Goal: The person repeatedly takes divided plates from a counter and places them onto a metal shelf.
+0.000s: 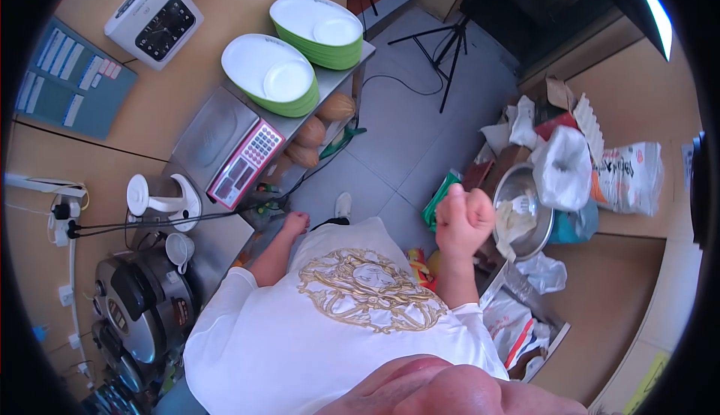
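My right hand (465,221) is raised in a closed fist, with nothing visible in it. Just right of it in the view is a metal bowl (546,239) holding pale, crumpled material. My left hand (296,224) hangs low beside the counter, its fingers curled and nothing seen in them. Above it in the view stands a pink-framed weighing scale (246,164) with a steel pan. Two stacks of white and green oval plates, one (268,75) near the scale and another (316,31) behind it, are on the counter.
A white juicer-like appliance (164,202), a pressure cooker (142,302) and a clock (163,32) are at the left. Black cables cross near my left hand. Brown gourds (306,143) lie below the counter. Plastic bags (562,167) crowd the right; a black tripod (448,53) stands on the floor.
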Motion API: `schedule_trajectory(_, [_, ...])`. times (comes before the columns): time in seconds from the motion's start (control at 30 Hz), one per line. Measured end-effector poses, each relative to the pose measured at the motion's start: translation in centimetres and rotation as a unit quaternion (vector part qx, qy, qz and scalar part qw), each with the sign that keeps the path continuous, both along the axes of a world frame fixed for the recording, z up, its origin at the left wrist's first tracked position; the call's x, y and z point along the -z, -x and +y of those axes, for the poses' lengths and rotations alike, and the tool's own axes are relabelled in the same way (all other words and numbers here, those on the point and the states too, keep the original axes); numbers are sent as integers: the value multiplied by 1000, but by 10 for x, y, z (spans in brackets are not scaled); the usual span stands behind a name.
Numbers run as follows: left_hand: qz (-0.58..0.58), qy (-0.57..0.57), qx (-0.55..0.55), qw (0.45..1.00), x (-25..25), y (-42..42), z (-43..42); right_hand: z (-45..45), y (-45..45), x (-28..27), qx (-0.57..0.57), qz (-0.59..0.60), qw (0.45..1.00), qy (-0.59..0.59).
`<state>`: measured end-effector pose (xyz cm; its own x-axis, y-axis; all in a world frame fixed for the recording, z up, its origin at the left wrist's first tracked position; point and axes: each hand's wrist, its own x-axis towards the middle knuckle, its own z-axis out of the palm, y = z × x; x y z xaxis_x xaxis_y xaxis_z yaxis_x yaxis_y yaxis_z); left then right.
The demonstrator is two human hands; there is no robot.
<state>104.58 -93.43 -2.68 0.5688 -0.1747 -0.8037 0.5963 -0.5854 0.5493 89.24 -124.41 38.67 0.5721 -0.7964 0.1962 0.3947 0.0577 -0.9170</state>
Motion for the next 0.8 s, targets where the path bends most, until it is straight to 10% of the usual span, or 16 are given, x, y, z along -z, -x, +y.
schedule_trajectory(0.33, [-83,63,42,994,-17,-98,-56,-66,-153,117,-69,204,973,-89])
schedule_trajectory(0.63, [-190,209,39,959,-142,-142,-156,-132,-274,161,-153,380,911,35])
schedule_trajectory(0.8, [-268,263,-12,927,-181,-191,-228,-183,-368,187,-175,292,919,198])
